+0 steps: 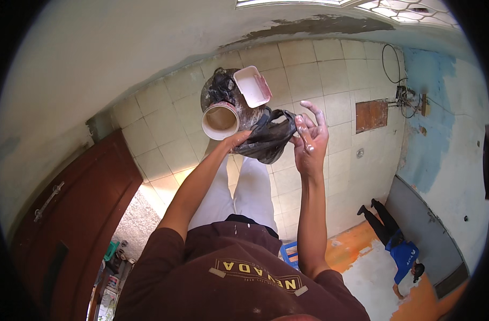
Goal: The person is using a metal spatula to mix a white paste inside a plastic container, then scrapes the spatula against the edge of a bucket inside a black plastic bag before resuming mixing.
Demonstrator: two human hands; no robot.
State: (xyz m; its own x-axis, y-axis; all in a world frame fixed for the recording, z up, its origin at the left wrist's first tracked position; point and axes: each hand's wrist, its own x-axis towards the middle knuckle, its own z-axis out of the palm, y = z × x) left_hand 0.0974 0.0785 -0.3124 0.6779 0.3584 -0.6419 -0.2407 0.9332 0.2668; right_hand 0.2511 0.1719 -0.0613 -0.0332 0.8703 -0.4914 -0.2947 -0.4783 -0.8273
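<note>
A black plastic bag point(268, 138) is stretched between my two hands in front of my legs. My left hand point(239, 139) grips its left side, the fingers partly hidden by the plastic. The thumb and index finger of my right hand point(312, 134) pinch the bag's upper right edge, while its other fingers are raised and smeared with white. Just beyond the bag, a round stool top point(248, 116) bears a white bucket point(220, 120) with a pale coating inside, a white rectangular tub point(251, 86) with a reddish side, and another crumpled black plastic bag point(221, 86).
A red-brown door point(80, 200) stands at the left. Part of a blue plastic stool point(289, 254) shows beside my right arm. A person in blue point(405, 257) is by the wall at lower right. A brown square panel point(371, 116) and cables point(407, 98) lie at the right.
</note>
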